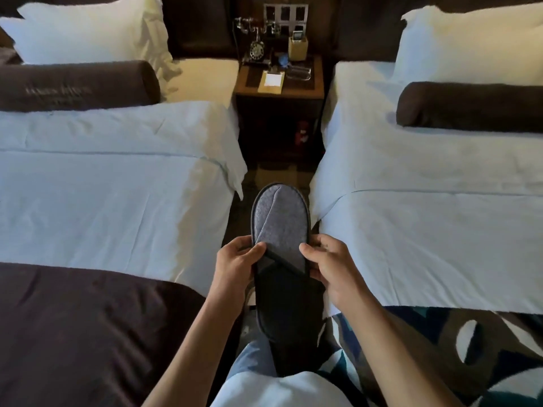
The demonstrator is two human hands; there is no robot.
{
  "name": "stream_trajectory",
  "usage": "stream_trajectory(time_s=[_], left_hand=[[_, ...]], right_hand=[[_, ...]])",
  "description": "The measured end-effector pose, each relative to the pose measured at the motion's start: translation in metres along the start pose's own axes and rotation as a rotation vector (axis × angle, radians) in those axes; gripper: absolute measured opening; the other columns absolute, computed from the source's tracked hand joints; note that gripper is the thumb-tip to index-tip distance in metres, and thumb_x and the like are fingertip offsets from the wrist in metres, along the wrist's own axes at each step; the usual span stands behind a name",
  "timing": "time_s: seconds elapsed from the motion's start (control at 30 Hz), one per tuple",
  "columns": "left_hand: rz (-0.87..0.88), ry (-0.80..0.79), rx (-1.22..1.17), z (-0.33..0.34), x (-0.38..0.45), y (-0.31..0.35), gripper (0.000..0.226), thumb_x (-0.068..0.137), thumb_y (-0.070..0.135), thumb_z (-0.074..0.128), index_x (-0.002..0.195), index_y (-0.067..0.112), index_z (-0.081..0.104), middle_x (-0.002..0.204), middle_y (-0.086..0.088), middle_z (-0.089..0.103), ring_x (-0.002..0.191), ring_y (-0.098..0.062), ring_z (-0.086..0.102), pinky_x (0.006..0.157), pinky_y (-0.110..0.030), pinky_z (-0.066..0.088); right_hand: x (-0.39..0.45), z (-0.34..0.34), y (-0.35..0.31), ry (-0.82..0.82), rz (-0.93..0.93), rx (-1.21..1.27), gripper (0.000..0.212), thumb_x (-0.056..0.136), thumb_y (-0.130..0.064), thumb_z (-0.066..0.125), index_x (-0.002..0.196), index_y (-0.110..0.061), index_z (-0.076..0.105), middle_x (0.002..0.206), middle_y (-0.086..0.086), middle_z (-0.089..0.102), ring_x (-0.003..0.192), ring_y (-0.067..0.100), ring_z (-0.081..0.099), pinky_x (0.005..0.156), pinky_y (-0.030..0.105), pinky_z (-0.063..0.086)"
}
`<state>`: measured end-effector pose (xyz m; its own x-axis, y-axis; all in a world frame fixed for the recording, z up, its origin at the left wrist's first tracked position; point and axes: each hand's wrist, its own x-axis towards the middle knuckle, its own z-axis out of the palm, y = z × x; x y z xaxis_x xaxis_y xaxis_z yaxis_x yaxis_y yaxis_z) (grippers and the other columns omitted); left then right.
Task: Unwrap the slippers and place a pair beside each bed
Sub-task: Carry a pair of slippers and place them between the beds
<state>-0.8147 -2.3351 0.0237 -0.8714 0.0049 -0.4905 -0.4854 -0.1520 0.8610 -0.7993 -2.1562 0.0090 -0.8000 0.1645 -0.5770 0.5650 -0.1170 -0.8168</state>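
Note:
A grey slipper [280, 221] with a dark sole and dark trim is held up in the aisle between two beds, toe pointing away from me. My left hand [235, 264] grips its left edge with the thumb on the dark strap. On the other side, my right hand [330, 267] clasps the right edge. Whether a second slipper lies stacked under it I cannot tell. No wrapper shows. The left bed [111, 183] and the right bed [435, 183] flank the narrow aisle.
A dark wooden nightstand [279, 92] stands at the aisle's far end with an old-style telephone [257, 49], a notepad [271, 80] and a small box. Each bed carries white pillows and a brown bolster [76, 85]. A brown runner [82, 333] covers the left bed's foot.

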Motion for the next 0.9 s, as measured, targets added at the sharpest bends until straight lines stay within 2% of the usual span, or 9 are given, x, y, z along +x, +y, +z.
stream_trajectory(time_s=[0.07, 0.13, 0.27, 0.4, 0.5, 0.7, 0.9], left_hand=[[0.002, -0.046, 0.021, 0.003, 0.037, 0.016, 0.011, 0.089, 0.009, 0.067, 0.099, 0.008, 0.069, 0.072, 0.0, 0.076, 0.07, -0.017, 0.075, 0.067, -0.034, 0.058], [-0.008, -0.073, 0.041, 0.006, 0.073, 0.033, 0.011, 0.089, 0.01, 0.067, 0.099, 0.008, 0.07, 0.074, -0.002, 0.077, 0.072, -0.018, 0.075, 0.068, -0.035, 0.059], [-0.04, -0.124, 0.089, 0.012, 0.138, 0.066, 0.022, 0.088, 0.014, 0.069, 0.108, 0.005, 0.068, 0.098, -0.017, 0.074, 0.091, -0.031, 0.073, 0.081, -0.047, 0.06], [-0.059, -0.154, 0.09, 0.021, 0.189, 0.089, 0.023, 0.088, 0.014, 0.068, 0.109, 0.005, 0.067, 0.099, -0.015, 0.074, 0.092, -0.029, 0.073, 0.081, -0.044, 0.06], [-0.068, -0.165, 0.094, 0.03, 0.221, 0.095, 0.026, 0.088, 0.015, 0.068, 0.112, 0.005, 0.066, 0.102, -0.015, 0.073, 0.093, -0.028, 0.073, 0.078, -0.04, 0.059], [-0.113, -0.156, 0.117, 0.05, 0.279, 0.076, 0.024, 0.087, 0.016, 0.07, 0.11, 0.009, 0.068, 0.1, -0.014, 0.075, 0.094, -0.029, 0.073, 0.079, -0.041, 0.058], [-0.14, -0.101, 0.112, 0.058, 0.349, 0.002, 0.025, 0.089, 0.014, 0.067, 0.114, 0.01, 0.067, 0.097, -0.011, 0.077, 0.091, -0.027, 0.074, 0.073, -0.037, 0.058]], right_hand=[[0.03, 0.008, -0.016, 0.042, -0.002, 0.012, 0.045, 0.075, -0.039, 0.07, 0.117, -0.022, 0.067, 0.115, -0.001, 0.073, 0.11, 0.026, 0.067, 0.095, 0.047, 0.056], [0.06, 0.016, -0.033, 0.082, -0.001, 0.02, 0.046, 0.074, -0.04, 0.07, 0.116, -0.022, 0.067, 0.115, 0.0, 0.073, 0.11, 0.026, 0.067, 0.095, 0.048, 0.055], [0.108, 0.029, -0.071, 0.156, -0.02, 0.047, 0.033, 0.076, -0.032, 0.069, 0.105, -0.017, 0.071, 0.105, 0.004, 0.076, 0.102, 0.026, 0.07, 0.092, 0.048, 0.057], [0.149, 0.035, -0.098, 0.196, -0.026, 0.067, 0.023, 0.077, -0.027, 0.069, 0.096, -0.016, 0.073, 0.099, 0.008, 0.077, 0.098, 0.03, 0.071, 0.091, 0.049, 0.057], [0.179, 0.034, -0.109, 0.205, -0.012, 0.076, 0.026, 0.074, -0.028, 0.07, 0.096, -0.016, 0.074, 0.097, 0.007, 0.077, 0.097, 0.029, 0.072, 0.091, 0.051, 0.057], [0.239, 0.017, -0.101, 0.192, 0.032, 0.081, 0.027, 0.077, -0.027, 0.069, 0.101, -0.016, 0.073, 0.101, 0.006, 0.077, 0.1, 0.028, 0.071, 0.091, 0.052, 0.057], [0.325, -0.004, -0.037, 0.173, 0.062, 0.065, 0.023, 0.081, -0.027, 0.068, 0.102, -0.02, 0.072, 0.105, 0.006, 0.075, 0.102, 0.027, 0.07, 0.091, 0.048, 0.057]])
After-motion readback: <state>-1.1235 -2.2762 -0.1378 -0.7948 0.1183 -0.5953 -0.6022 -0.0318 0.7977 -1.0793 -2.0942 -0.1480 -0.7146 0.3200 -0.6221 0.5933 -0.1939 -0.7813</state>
